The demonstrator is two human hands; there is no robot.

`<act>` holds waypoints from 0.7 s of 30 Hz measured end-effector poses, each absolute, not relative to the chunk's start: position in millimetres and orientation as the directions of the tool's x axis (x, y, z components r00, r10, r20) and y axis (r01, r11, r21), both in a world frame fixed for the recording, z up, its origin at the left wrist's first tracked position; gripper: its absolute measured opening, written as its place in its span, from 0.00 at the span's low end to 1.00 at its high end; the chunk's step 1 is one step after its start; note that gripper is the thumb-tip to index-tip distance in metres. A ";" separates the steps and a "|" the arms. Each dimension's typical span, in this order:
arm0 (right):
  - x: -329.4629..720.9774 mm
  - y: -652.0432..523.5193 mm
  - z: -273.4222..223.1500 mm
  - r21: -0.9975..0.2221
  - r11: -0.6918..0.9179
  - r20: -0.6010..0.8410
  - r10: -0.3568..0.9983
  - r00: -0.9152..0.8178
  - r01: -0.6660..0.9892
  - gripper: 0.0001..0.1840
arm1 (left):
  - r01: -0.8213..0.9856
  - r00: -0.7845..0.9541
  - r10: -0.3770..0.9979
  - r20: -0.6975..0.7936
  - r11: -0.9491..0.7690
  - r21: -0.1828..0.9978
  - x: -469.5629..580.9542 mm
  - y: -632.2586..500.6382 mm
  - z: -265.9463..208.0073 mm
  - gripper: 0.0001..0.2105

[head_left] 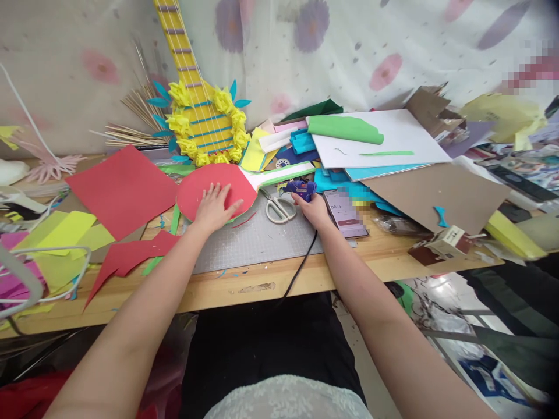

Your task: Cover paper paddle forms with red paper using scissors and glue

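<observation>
My left hand [215,208] lies flat with fingers spread on the red rounded body of a paper guitar shape [196,185]. Its white neck [279,174], edged in green, points to the right. In my right hand [312,210] is a small blue hot glue gun [299,188], its nozzle toward the left. A black cord [303,265] trails from it over the table's front edge. White-handled scissors [280,210] lie between my hands on a grey cutting mat [253,247]. The scissor blades run partly under the guitar neck.
A yellow model guitar [209,119] with paper flowers leans at the back. Red sheets [126,189] lie left. A phone [346,214] rests beside my right hand. Coloured paper rolls [345,128], white board [388,137] and brown card [437,189] pile up on the right.
</observation>
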State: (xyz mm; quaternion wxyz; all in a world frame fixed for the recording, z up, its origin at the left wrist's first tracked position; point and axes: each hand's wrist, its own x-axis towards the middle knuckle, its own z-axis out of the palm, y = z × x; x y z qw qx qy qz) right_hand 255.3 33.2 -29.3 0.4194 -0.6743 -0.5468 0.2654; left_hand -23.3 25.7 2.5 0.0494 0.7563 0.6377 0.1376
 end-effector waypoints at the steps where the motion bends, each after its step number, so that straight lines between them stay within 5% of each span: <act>1: 255.2 32.9 -29.1 -0.856 -0.050 0.101 0.960 0.260 0.515 0.25 | 0.962 0.176 0.974 0.139 -0.200 0.186 -24.1 22.9 -1.4 0.38; 7: 255.6 32.0 -30.2 -0.863 -0.071 0.080 0.959 0.273 0.500 0.24 | 0.976 0.203 0.968 0.146 -0.212 0.050 -21.3 15.3 -14.4 0.46; 21: 256.4 33.4 -31.2 -0.845 -0.063 0.096 0.959 0.268 0.530 0.27 | 0.994 -0.054 0.975 0.215 0.034 0.099 -5.6 21.3 -19.1 0.45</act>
